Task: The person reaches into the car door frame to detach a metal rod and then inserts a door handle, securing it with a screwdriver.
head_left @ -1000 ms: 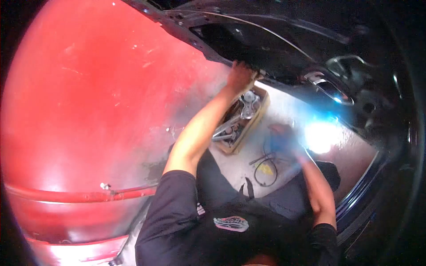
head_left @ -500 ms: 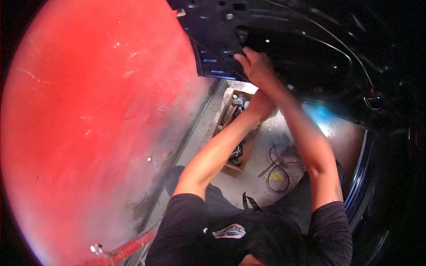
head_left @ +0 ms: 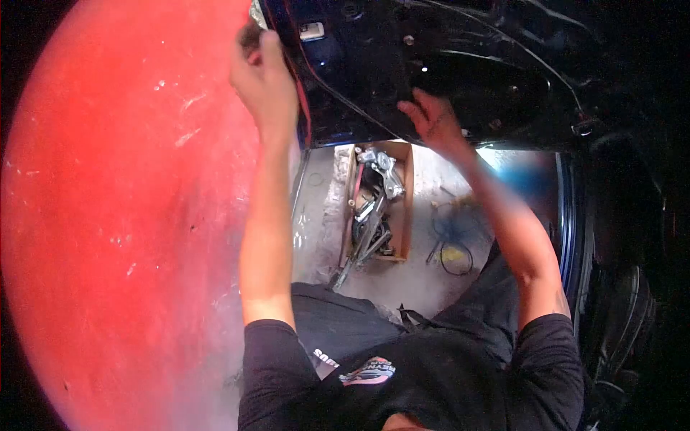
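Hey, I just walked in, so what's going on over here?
Someone is working with bare hands at a dark panel that looks like a vehicle door. Their left hand is up by the panel's edge, beside a big red surface; whether it grips anything is unclear. The right hand is at the panel's inner side, fingers parted. Below, an open box of metal parts sits on the floor.

Glossy dark panel [head_left: 359, 79], shiny metal parts [head_left: 390, 179], matt cloth shirt [head_left: 445, 384]
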Available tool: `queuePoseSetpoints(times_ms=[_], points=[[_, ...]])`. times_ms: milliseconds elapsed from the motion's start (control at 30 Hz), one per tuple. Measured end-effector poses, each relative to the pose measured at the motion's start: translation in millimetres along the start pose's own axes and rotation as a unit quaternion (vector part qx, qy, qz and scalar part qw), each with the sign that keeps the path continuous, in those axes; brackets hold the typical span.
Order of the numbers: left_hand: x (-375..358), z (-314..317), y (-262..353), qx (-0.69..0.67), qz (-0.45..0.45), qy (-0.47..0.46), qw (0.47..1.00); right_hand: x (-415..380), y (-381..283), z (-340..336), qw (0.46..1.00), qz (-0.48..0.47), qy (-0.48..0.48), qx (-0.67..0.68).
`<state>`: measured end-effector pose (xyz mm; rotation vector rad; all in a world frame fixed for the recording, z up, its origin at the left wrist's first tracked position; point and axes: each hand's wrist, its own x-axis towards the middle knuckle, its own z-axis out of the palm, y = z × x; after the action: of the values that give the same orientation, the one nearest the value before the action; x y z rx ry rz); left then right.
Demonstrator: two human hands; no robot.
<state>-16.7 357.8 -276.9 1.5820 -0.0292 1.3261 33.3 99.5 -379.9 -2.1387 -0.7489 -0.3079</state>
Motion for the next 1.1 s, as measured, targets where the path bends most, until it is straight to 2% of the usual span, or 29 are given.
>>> queuePoseSetpoints(times_ms=[100, 167, 267, 300, 333, 400, 433, 500, 600, 633, 700, 767, 833, 900, 967, 1000, 1033, 1067, 1100], points=[[39.1, 3.7, -15.4, 0.067, -0.048, -0.047, 0.995, -11.2, 4.3, -11.1, 1.000, 0.013, -0.014, 0.014], [34.7, 7.7, -7.3, 0.080, -0.051, -0.072, 0.993, -19.7, -3.9, -21.0, 0.998, 0.023, -0.056, -0.020], [32.2, 15.1, -18.9, 0.106, -0.028, -0.065, 0.992, -31.3, -4.4, -26.4, 0.999, 0.000, -0.038, 0.005], [28.4, 14.4, -17.5, 0.000, -0.070, -0.061, 0.996, -36.2, -5.3, -29.4, 0.998, 0.022, -0.055, 0.018], [25.9, 15.6, -16.7, -0.106, -0.109, -0.056, 0.987, -42.0, 5.6, -21.0, 0.999, -0.041, -0.003, 0.009], [14.5, 3.7, -28.9, -0.121, -0.078, -0.124, 0.982, -47.8, -1.6, -26.2, 0.999, -0.033, -0.008, 0.006], [10.3, -2.4, -26.3, -0.113, -0.062, -0.125, 0.984, -51.6, -1.7, -25.4, 0.999, -0.039, -0.004, 0.019], [6.9, -5.3, -11.0, -0.096, -0.127, -0.086, 0.983, -55.8, -7.1, -32.2, 0.999, -0.027, -0.029, 0.034], [11.1, -10.4, 21.9, -0.009, -0.077, -0.081, 0.994, -57.9, -3.3, -37.2, 0.992, -0.063, -0.026, 0.101], [10.1, -13.4, 36.4, 0.008, -0.071, -0.072, 0.995, -58.3, -2.7, -39.1, 0.993, -0.082, -0.018, 0.087], [9.5, -11.9, 78.5, 0.042, -0.102, 0.002, 0.994, -59.3, 4.2, -30.9, 0.988, -0.109, -0.012, 0.110], [2.0, 0.6, 123.0, 0.082, -0.074, 0.012, 0.994, -61.6, 7.8, -32.2, 0.983, -0.130, -0.003, 0.131], [-3.7, 10.5, 157.0, 0.122, -0.049, 0.021, 0.991, -63.3, 2.3, -39.2, 0.983, -0.106, -0.010, 0.149], [-5.5, 18.1, 181.4, 0.150, 0.002, -0.013, 0.989, -58.8, 0.5, -43.6, 0.978, -0.108, -0.049, 0.172], [-3.2, 31.1, 202.9, 0.177, 0.006, -0.014, 0.984, -58.2, 4.6, -45.1, 0.973, -0.107, -0.083, 0.188], [-2.4, 35.6, 209.6, 0.191, 0.006, -0.021, 0.981, -62.6, 8.2, -41.4, 0.973, -0.131, -0.059, 0.182], [1.0, 32.8, 205.6, 0.255, 0.079, -0.005, 0.964, -65.6, 11.4, -40.6, 0.972, -0.155, -0.035, 0.174], [-2.8, 44.5, 217.9, 0.262, 0.080, -0.002, 0.962, -64.6, 10.1, -49.6, 0.970, -0.159, -0.038, 0.180], [-9.0, 57.8, 236.3, 0.400, 0.182, 0.022, 0.898, -63.4, 3.7, -60.0, 0.974, -0.155, -0.059, 0.157]])
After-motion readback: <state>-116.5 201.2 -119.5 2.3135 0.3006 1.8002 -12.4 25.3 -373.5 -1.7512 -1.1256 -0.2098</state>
